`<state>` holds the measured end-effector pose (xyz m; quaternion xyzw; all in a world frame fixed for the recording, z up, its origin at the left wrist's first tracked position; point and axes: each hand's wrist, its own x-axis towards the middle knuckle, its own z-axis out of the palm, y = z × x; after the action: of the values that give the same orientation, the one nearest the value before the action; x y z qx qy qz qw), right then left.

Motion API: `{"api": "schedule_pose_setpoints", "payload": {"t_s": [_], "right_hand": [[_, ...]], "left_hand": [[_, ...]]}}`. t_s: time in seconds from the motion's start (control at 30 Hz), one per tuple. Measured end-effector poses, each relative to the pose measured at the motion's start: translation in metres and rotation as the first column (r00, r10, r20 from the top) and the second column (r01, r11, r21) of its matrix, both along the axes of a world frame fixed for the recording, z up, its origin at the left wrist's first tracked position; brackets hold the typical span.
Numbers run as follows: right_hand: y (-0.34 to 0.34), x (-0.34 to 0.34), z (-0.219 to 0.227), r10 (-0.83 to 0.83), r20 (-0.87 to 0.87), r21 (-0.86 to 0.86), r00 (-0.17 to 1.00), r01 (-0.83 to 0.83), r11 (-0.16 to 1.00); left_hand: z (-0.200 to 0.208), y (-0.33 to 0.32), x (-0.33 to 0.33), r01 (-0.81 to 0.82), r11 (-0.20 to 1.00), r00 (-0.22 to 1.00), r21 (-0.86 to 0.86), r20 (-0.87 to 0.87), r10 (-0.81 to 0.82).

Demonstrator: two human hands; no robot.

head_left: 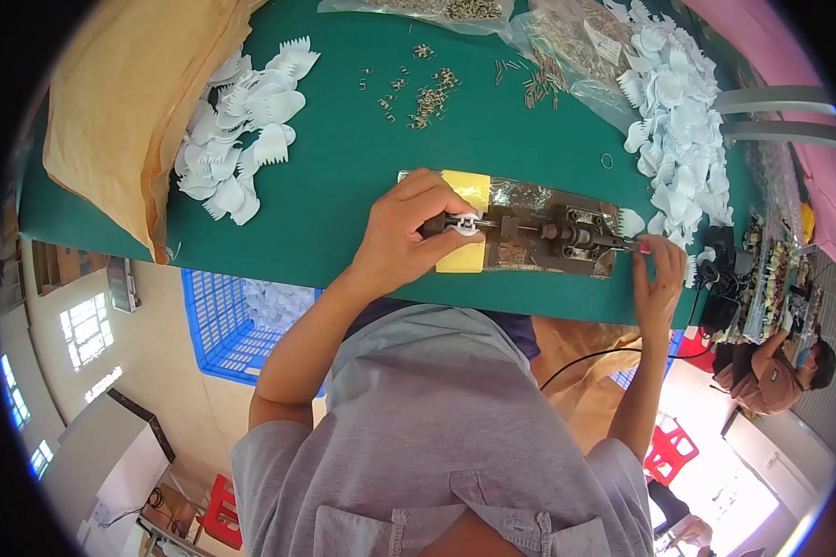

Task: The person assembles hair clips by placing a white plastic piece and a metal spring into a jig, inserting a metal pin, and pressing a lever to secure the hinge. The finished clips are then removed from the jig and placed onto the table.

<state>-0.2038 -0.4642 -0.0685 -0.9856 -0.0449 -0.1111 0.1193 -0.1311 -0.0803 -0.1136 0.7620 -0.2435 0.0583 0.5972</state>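
Note:
My left hand is closed, thumb and forefinger pinching a small white plastic claw clip at the left end of a metal jig. A yellow sheet lies wrapped around that end of the jig's base. At the jig's right end, my right hand has its fingers closed on the small red-tipped handle. Just above this handle a white toothed clip half rests on the green table. The fingers partly hide the claw clip.
White clip halves lie in piles at left and right. Small metal springs and pins are scattered at the back. A brown paper sack stands far left; a blue basket sits below the table edge. Another person is at right.

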Motion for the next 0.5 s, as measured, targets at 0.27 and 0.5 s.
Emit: {"api": "schedule_pose_setpoints", "payload": {"t_s": [0.27,0.5], "right_hand": [[-0.015,0.003,0.013,0.047,-0.029,0.181,0.998,-0.041,0.983],[-0.024,-0.003,0.003,-0.059,-0.157,0.383,0.986,0.116,0.916]], "left_hand": [[0.002,-0.002,-0.007,-0.031,1.0,0.999,-0.003,-0.041,0.031],[-0.001,-0.003,-0.005,-0.04,0.999,0.999,-0.029,-0.013,0.039]]}}
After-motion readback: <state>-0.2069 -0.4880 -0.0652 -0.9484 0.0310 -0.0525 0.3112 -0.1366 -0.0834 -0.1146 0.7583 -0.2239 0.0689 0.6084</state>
